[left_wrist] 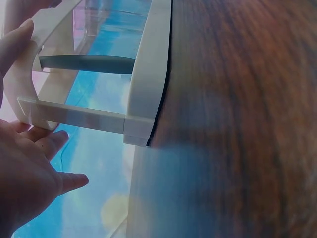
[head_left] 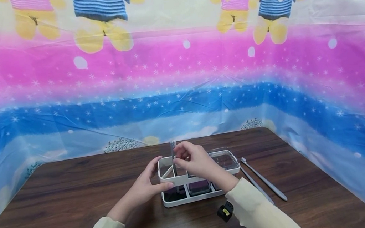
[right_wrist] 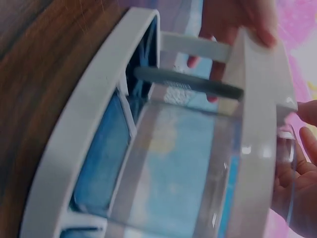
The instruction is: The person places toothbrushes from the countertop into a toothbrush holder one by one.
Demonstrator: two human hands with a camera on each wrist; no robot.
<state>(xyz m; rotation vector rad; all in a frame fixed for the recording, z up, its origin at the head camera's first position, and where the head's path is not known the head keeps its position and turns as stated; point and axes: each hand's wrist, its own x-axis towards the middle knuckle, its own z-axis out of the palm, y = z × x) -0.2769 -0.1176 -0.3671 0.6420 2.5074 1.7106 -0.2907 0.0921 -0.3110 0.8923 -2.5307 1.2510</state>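
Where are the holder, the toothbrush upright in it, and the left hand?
Holder (head_left: pixel 182 180): head view, on the front of its upper rim.
Toothbrush (right_wrist: pixel 189 82): right wrist view, midway along its handle.
Left hand (head_left: pixel 145 187): head view, on the back of the hand.

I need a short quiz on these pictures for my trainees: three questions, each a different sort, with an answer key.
1. How many toothbrushes lie on the table?

2. True or false: a toothbrush stands upright in the holder.

3. Which grips the holder's left end?
A) the right hand
B) the left hand
C) neither hand

Key:
1. Two, to the right of the holder.
2. True.
3. B.
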